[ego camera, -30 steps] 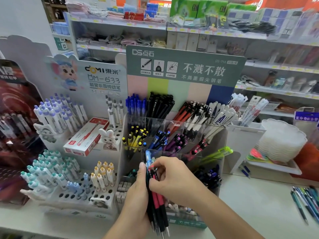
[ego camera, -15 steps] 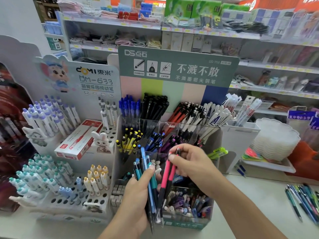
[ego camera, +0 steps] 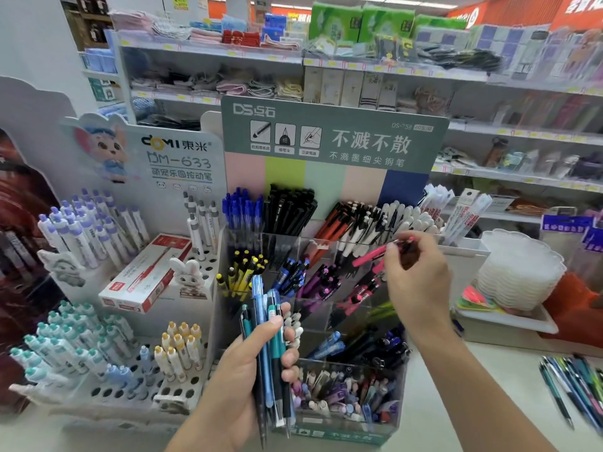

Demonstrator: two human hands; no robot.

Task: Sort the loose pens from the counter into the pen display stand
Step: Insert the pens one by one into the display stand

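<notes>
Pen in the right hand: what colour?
Pink pen, with a dark end, pinched by the right hand; head view.

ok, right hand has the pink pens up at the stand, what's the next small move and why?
Probably lower the pink pens, tips down, into the compartment of pink pens just below. The right hand pinches them above that clear bin, and the colour matches. The left hand grips a bundle of blue and teal pens that have yet to be sorted.

Right hand [ego camera: 421,282] pinches pink pens [ego camera: 370,257] over stand [ego camera: 346,429]; left hand [ego camera: 241,380] grips pen bundle [ego camera: 266,324]
</notes>
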